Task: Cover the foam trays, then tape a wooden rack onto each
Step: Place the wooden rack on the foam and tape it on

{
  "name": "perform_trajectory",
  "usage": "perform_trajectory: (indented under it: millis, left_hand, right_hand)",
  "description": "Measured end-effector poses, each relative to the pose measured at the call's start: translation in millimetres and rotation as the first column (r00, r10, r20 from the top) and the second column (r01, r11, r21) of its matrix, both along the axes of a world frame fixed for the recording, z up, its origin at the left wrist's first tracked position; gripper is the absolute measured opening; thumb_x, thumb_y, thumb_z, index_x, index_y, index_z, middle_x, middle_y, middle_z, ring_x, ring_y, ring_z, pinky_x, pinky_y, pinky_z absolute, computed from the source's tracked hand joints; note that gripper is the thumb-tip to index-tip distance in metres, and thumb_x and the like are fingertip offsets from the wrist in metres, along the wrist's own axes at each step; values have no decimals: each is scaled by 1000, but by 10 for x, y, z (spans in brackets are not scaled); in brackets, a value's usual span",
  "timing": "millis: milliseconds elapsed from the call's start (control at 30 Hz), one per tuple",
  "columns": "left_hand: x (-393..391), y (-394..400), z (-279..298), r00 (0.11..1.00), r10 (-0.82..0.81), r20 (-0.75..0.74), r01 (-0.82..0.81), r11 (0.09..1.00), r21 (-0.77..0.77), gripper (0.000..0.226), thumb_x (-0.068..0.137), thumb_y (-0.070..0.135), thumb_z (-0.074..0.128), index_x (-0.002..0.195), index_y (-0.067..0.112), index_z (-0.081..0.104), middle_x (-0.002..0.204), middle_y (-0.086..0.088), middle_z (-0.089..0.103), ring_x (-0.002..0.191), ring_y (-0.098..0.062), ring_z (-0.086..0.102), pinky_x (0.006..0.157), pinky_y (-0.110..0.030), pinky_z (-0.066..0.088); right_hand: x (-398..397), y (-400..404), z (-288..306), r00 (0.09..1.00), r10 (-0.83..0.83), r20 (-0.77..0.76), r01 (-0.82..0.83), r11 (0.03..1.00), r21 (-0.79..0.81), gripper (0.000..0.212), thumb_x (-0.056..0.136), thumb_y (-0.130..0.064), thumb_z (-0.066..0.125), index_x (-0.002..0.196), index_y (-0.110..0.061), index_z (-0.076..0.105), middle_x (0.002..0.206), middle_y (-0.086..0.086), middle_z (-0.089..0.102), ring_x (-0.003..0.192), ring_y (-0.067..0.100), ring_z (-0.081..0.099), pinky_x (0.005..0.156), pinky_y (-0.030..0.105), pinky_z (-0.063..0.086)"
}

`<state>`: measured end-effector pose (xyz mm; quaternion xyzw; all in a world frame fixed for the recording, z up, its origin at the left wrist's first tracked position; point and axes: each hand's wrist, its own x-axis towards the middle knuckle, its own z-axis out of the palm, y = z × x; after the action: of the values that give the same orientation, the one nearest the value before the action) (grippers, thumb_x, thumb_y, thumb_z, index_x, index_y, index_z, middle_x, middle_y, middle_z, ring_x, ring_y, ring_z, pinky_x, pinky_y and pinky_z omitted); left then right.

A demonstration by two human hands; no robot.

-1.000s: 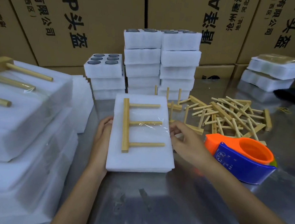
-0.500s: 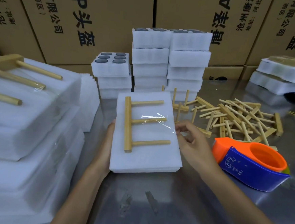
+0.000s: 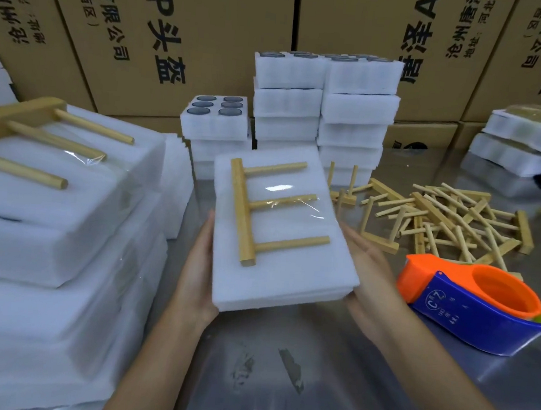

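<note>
A covered white foam tray (image 3: 289,280) is held just above the steel table, tilted slightly toward me. A wooden rack (image 3: 246,212) with three pegs lies on its lid, clear tape across the middle peg. My left hand (image 3: 197,273) grips the tray's left edge. My right hand (image 3: 366,270) cups its right edge and near corner. A pile of loose wooden racks (image 3: 449,219) lies to the right. An orange and blue tape dispenser (image 3: 472,301) rests beside my right wrist.
Finished trays with racks are stacked at the left (image 3: 51,220). Uncovered foam trays with dark round holes (image 3: 216,116) and taller tray stacks (image 3: 322,111) stand behind. More foam trays (image 3: 526,144) sit far right. Cardboard boxes (image 3: 196,21) wall the back.
My right hand left the tape at the middle peg and moved onto the tray's right edge. Both hands have lifted the tray off the table.
</note>
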<state>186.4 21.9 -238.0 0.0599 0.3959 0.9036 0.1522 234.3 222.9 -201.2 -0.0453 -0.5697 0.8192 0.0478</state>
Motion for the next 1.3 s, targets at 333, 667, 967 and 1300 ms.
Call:
perform_trajectory:
  millis: [333, 667, 967, 1300]
  left_hand:
    - [30, 62, 38, 993, -69, 95, 63, 996, 64, 55, 98, 59, 44, 128, 21, 70, 134, -8, 65, 124, -28, 62, 99, -47, 53]
    - [12, -11, 74, 982, -98, 161, 71, 984, 166, 55, 101, 55, 44, 135, 17, 64, 137, -11, 63, 127, -33, 58, 113, -52, 37]
    - [-60, -29, -93, 958, 30, 284, -62, 993, 104, 49, 96, 54, 50, 114, 18, 77, 121, -9, 72, 111, -31, 69, 88, -42, 58]
    - [-95, -128, -52, 976, 212, -56, -219, 943, -250, 35, 97, 38, 48, 93, 31, 83, 103, 8, 77, 96, -5, 73, 76, -18, 57]
  right_hand:
    - [88, 45, -43, 956, 261, 134, -241, 958, -153, 48, 98, -54, 43, 132, -24, 61, 125, 3, 68, 116, 21, 65, 98, 41, 48]
    - [98, -89, 27, 955, 202, 217, -214, 976, 35, 50, 83, -62, 62, 123, -32, 66, 114, -4, 73, 105, 16, 70, 97, 41, 50]
    - [82, -153, -100, 922, 215, 323, -157, 968, -195, 38, 73, -49, 79, 104, -27, 79, 112, 5, 74, 103, 25, 71, 99, 46, 50]
    - [139, -86, -147, 870, 97, 484, -217, 956, 198, 54, 68, -61, 76, 107, -23, 75, 96, 0, 77, 91, 18, 74, 84, 34, 53]
